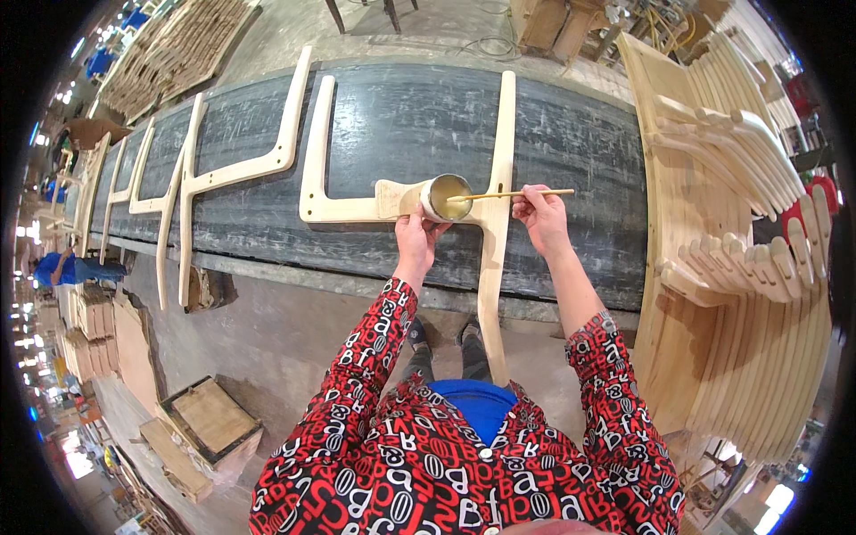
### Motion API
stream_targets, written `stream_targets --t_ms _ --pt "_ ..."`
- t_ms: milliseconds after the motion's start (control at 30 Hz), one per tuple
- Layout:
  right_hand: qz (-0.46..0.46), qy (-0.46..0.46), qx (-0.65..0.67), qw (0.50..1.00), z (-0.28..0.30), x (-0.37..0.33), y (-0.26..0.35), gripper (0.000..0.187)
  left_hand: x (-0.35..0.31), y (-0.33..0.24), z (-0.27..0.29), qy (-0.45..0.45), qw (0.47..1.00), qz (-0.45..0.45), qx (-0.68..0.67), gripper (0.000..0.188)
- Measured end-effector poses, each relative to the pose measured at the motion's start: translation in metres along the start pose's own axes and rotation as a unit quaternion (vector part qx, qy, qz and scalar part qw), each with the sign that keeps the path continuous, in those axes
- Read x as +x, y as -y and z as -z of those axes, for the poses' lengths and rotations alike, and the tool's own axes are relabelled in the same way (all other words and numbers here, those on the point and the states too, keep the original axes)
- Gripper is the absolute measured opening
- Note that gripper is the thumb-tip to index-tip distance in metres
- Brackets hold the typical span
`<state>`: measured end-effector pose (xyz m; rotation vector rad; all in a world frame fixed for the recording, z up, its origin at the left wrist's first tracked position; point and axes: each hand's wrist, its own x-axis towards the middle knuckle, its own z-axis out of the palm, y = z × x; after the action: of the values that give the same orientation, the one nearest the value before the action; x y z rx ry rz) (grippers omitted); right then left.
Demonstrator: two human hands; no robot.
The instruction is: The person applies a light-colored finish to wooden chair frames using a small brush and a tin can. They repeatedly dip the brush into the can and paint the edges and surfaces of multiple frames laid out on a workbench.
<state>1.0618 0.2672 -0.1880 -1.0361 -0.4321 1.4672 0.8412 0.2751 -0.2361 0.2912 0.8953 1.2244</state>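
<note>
My left hand (417, 239) is closed around the underside of a round can (432, 201), which is tilted so that its mouth faces right. A pale yellowish liquid (453, 200) shows inside it. Against the can's left side is a flat, pale wooden piece (392, 198); whether it is fixed to the can I cannot tell. My right hand (540, 216) pinches a thin wooden stick (508, 194), its left end inside the can's mouth. Beneath both hands, a pale wooden chair side frame (343, 210) lies on the dark worktable (401, 116), its long leg (490, 303) reaching past the near edge.
More wooden side frames (241, 169) lie along the table to the left. Curved wooden parts (713, 152) are stacked on the right beside a wooden panel (651, 357). On the floor at lower left stands a wooden box (214, 417). A person in blue (58, 267) is at far left.
</note>
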Motion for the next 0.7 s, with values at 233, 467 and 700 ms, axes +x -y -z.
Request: stream_targets --t_ms 233,467,700 --pt "0.013 -0.054 -0.011 0.998 0.007 0.008 0.012 0.008 0.019 0.018 -0.023 0.003 0.998 0.048 -0.047 0.024" --pt "-0.053 -0.201 0.024 0.978 0.022 0.018 0.001 0.021 0.028 0.028 -0.049 0.007 0.998 0.051 -0.043 0.023" --pt "0.111 -0.056 -0.237 0.963 0.012 0.032 0.051 0.016 0.033 0.027 -0.026 -0.049 0.998 0.032 -0.019 0.025"
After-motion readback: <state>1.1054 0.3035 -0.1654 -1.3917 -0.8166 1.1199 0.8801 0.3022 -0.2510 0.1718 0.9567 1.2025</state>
